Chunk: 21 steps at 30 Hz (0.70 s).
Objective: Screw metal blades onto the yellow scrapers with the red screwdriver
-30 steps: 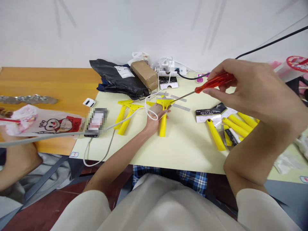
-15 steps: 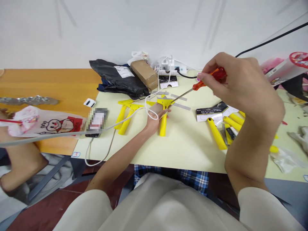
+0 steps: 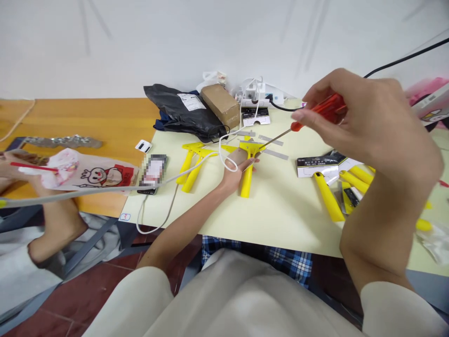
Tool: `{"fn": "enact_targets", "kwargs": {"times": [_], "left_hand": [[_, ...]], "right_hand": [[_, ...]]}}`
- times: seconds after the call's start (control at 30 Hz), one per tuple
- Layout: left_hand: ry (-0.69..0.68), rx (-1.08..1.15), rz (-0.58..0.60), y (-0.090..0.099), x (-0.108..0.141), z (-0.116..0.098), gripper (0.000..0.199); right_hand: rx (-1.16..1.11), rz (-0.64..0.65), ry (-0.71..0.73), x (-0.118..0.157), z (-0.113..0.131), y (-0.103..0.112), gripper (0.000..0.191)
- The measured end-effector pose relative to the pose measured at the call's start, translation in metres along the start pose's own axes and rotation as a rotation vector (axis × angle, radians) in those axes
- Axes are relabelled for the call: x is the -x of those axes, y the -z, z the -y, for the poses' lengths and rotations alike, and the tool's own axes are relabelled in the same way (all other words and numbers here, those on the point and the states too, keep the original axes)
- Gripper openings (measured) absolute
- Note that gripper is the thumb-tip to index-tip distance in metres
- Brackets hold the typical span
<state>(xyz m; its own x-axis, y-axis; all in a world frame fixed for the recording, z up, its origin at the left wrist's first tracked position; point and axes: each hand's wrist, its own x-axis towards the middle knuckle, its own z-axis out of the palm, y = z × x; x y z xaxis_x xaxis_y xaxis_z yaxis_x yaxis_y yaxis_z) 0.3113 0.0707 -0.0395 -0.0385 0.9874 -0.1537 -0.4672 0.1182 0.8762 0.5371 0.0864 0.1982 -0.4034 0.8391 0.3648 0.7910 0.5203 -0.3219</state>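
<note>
My left hand (image 3: 232, 177) is closed around a yellow T-shaped scraper (image 3: 247, 180), whose handle points toward me. In my right hand (image 3: 368, 117) is a screwdriver (image 3: 326, 111) with a red handle. The screwdriver's thin shaft slants down to the left, and its tip meets the scraper's head. Thin grey metal strips (image 3: 276, 154) lie just behind the scraper. Two more yellow scrapers (image 3: 191, 178) rest to the left of my left hand. Yellow handles (image 3: 329, 199) and black-and-white packaging (image 3: 315, 167) lie on the right.
A white cable (image 3: 175, 177) crosses the pale table (image 3: 273, 220) near my left hand. A phone (image 3: 153, 174) lies left, a black bag (image 3: 182, 114) and cardboard box (image 3: 220, 105) at the back. At far left another person's arm (image 3: 58, 215) reaches over the wooden table.
The whole view has shifted, so table items appear farther right. Both hands keep their holds, and the screwdriver tip is still at the scraper's head. The other person's hand shows more.
</note>
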Motion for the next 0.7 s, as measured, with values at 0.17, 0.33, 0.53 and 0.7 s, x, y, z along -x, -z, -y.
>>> {"fn": "enact_targets", "kwargs": {"times": [0.17,0.33,0.53,0.7], "left_hand": [[-0.008,0.006,-0.031,-0.0001,-0.0021,0.0002,0.050],[-0.028,0.024,0.001,-0.0007,-0.0029,0.0000,0.047],[0.008,0.004,-0.042,-0.0015,-0.0025,-0.0002,0.043],[-0.009,0.010,-0.023,-0.0011,-0.0033,0.0005,0.051]], "right_hand": [[-0.056,0.066,0.037,-0.0007,-0.0013,-0.0009,0.025],[-0.016,0.000,0.002,-0.0009,-0.0002,-0.0010,0.011],[0.021,-0.009,0.042,-0.0015,0.0023,-0.0019,0.014],[-0.005,0.019,0.085,-0.0015,-0.0007,-0.0023,0.028]]}}
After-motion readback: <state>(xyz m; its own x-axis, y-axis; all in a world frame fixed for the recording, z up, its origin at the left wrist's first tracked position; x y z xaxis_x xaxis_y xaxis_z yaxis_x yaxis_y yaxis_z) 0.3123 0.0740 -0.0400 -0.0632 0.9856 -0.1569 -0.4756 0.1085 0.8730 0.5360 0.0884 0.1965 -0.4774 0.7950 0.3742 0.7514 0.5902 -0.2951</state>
